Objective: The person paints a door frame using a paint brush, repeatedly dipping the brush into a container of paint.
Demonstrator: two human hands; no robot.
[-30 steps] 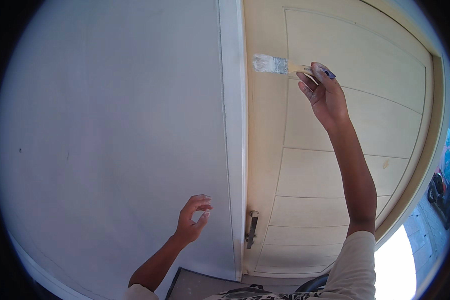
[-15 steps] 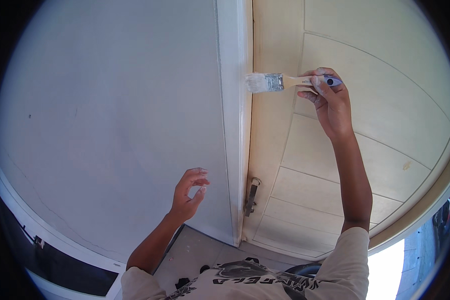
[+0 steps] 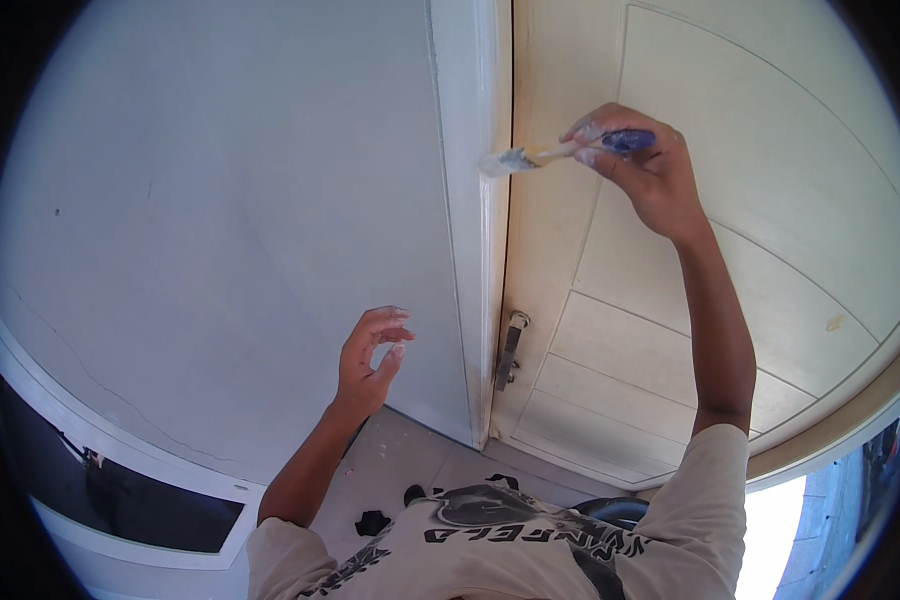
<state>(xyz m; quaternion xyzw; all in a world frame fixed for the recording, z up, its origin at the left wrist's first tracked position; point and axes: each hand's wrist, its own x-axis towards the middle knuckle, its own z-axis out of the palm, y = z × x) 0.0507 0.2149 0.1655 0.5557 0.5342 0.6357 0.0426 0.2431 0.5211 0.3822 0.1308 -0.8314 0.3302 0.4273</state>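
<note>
My right hand (image 3: 635,165) is closed around the handle of a paintbrush (image 3: 530,158), thumb and fingers pinching it. White paint coats the bristles, which point left and meet the white door frame (image 3: 485,215) near its edge with the cream door (image 3: 600,340). The brush is turned partly edge-on and slightly blurred. My left hand (image 3: 374,355) hangs in front of the pale wall (image 3: 270,200), its fingers curved and apart from the thumb with nothing between them. White paint marks the fingertips of both hands.
A metal door handle (image 3: 511,350) sticks out low on the cream door. At lower left is a dark opening (image 3: 120,490) with a white frame. Grey floor tiles (image 3: 400,440) and a small black object (image 3: 372,523) lie below. Bright daylight comes from the lower right.
The paintbrush has turned from flat toward edge-on as my right hand rolled and rose slightly. The view has tilted, so the door handle and left hand appear higher.
</note>
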